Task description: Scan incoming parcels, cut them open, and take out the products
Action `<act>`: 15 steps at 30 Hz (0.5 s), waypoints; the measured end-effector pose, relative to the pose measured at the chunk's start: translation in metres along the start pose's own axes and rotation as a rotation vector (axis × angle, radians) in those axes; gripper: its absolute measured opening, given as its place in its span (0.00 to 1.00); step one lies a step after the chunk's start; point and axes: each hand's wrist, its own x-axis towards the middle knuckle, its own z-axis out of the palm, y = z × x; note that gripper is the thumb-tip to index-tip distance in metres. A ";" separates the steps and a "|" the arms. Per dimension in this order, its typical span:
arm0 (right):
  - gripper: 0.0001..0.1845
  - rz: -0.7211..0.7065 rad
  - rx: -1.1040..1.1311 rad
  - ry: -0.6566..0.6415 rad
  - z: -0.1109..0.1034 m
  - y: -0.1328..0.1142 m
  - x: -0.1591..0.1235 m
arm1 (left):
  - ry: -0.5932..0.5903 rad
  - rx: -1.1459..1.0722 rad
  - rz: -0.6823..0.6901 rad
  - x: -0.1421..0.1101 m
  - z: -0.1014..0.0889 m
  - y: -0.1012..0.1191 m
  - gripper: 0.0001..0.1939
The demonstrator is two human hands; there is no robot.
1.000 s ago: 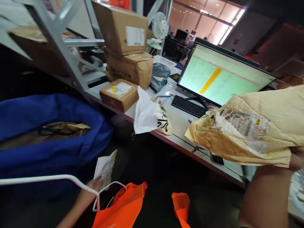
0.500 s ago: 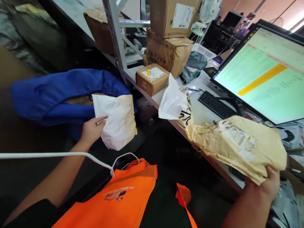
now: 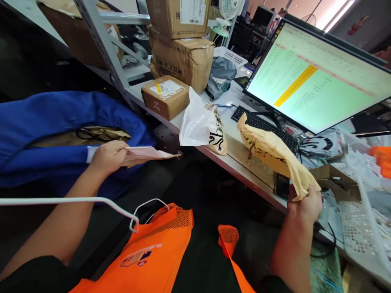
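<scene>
My left hand (image 3: pixel 110 156) is closed on a white padded mailer (image 3: pixel 143 154), now seen nearly edge-on, beside an open blue sack (image 3: pixel 58 108) with tan packaging inside. On the right, my right hand (image 3: pixel 306 202) grips the near end of a tan mailer (image 3: pixel 273 152), which is tilted up over the desk in front of the keyboard (image 3: pixel 242 115). Between the two hands, a white bag with black lettering (image 3: pixel 198 122) lies at the desk edge, partly hanging over it. A small brown box (image 3: pixel 166 97) with a label stands behind that bag.
Larger cartons (image 3: pixel 183 61) are stacked by a grey metal post (image 3: pixel 102 44). A monitor (image 3: pixel 324 77) stands at the back right. A white perforated basket (image 3: pixel 356 219) sits at the right. An orange vest (image 3: pixel 143 256) hangs over my lap, with a white cable (image 3: pixel 76 200) across the left.
The white mailer has turned from face-on to nearly edge-on. The tan mailer has swung up onto its edge, its label out of sight, as my right hand moved left. The view has shifted right.
</scene>
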 end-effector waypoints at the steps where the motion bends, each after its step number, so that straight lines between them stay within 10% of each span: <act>1: 0.16 0.012 0.029 -0.026 0.005 0.001 -0.005 | 0.002 -0.028 0.039 0.004 0.001 0.007 0.20; 15: 0.28 0.150 0.083 -0.323 0.029 0.011 -0.089 | -0.507 -1.030 -0.361 0.111 0.047 0.114 0.30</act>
